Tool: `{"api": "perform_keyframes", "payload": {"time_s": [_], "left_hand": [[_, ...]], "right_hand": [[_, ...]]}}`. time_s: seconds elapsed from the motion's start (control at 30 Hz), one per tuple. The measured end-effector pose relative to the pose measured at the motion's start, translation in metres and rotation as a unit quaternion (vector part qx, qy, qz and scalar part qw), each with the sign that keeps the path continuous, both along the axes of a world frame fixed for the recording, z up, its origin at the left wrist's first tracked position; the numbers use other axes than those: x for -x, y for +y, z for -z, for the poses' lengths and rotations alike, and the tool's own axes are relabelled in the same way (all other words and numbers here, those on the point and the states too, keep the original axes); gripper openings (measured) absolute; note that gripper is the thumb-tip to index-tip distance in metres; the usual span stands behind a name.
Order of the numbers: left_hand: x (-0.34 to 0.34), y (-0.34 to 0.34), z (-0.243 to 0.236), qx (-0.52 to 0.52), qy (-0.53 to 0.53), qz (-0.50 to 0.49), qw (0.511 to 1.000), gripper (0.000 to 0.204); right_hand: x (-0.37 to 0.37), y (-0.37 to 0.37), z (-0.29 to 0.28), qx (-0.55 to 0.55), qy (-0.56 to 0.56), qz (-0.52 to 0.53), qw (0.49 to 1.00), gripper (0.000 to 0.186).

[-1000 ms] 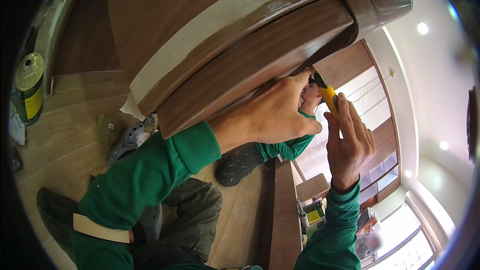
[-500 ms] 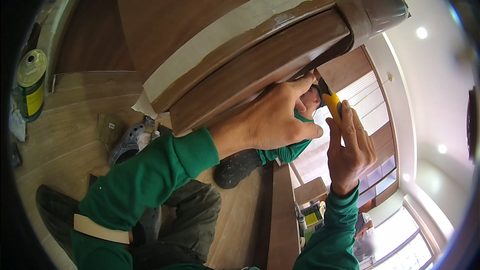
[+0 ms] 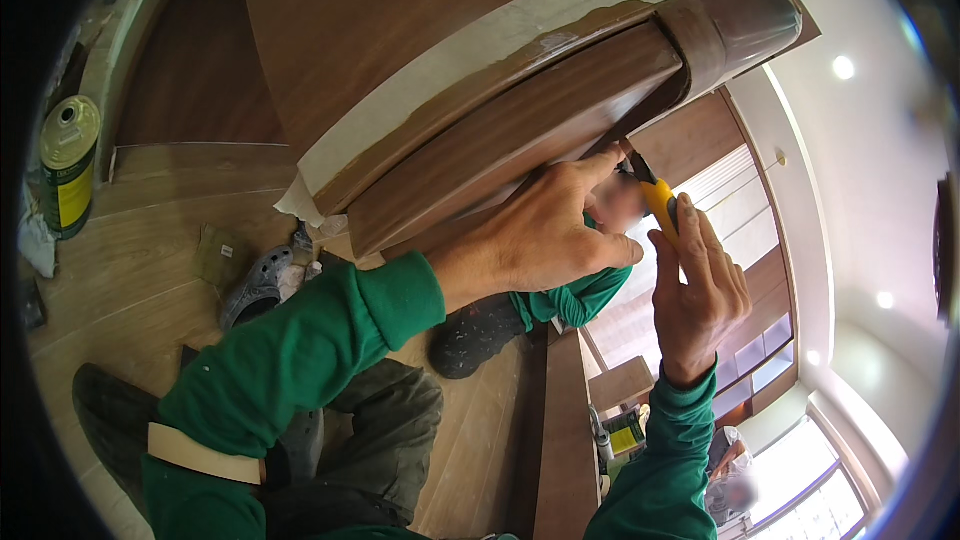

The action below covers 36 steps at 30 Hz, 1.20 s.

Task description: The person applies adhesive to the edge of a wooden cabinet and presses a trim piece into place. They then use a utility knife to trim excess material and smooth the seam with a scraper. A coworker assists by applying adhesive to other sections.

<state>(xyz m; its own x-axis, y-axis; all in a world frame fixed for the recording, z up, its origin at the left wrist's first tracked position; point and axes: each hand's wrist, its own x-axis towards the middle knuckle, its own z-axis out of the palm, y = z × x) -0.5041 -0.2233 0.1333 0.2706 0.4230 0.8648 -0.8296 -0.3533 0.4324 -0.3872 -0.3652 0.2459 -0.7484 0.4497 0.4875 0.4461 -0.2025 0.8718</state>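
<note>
My left hand [image 3: 555, 230] reaches under a curved brown wooden panel [image 3: 520, 130]. Its index finger stretches toward the panel's right end and the thumb sticks out; the other fingers are partly hidden. In my right hand [image 3: 700, 290] is a utility knife [image 3: 660, 205] with a yellow handle and a dark blade. The blade's tip is close to my left index fingertip, near the panel's lower edge. Whether the blade touches wood, I cannot tell. Above the panel runs a pale unfinished strip [image 3: 490, 60] set in the brown wood.
A co-worker in a green top [image 3: 575, 295] is beyond my left hand. At the far left stands a metal can [image 3: 70, 170] with a yellow label. A grey clog [image 3: 258, 285] lies on the wooden floor [image 3: 165, 310]. A wooden ledge [image 3: 565, 430] runs along the lower middle.
The wooden panel's right end has shifted slightly left in view. Both hands keep nearly the same pose, and the knife is still by my left fingertip.
</note>
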Motion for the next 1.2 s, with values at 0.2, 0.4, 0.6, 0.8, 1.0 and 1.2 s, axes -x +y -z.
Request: {"api": "perform_keyframes", "payload": {"time_s": [0.2, 0.4, 0.6, 0.8, 1.0, 1.2], "left_hand": [[0.001, -0.003, 0.004, 0.003, -0.04, -0.004, 0.999, 0.093], [-0.01, -0.001, 0.011, 0.001, 0.024, -0.089, 0.996, 0.082], [-0.021, -0.02, 0.032, -0.004, -0.037, -0.185, 0.982, 0.07], [-0.033, -0.03, 0.026, -0.027, -0.077, -0.227, 0.971, 0.067], [-0.042, -0.032, 0.011, -0.027, -0.102, -0.229, 0.968, 0.076], [-0.067, -0.026, 0.012, -0.014, -0.096, -0.199, 0.975, 0.078]], "right_hand": [[0.006, -0.005, -0.001, -0.017, -0.035, -0.018, 0.999, 0.061], [-0.04, -0.018, 0.018, 0.024, 0.083, -0.006, 0.996, 0.05], [-0.086, -0.023, 0.031, 0.032, 0.208, -0.04, 0.977, 0.051], [-0.099, -0.019, 0.042, 0.036, 0.241, -0.056, 0.968, 0.052], [-0.113, -0.013, 0.048, 0.031, 0.263, -0.094, 0.96, 0.051], [-0.128, -0.01, 0.052, 0.02, 0.283, -0.096, 0.954, 0.053]]}}
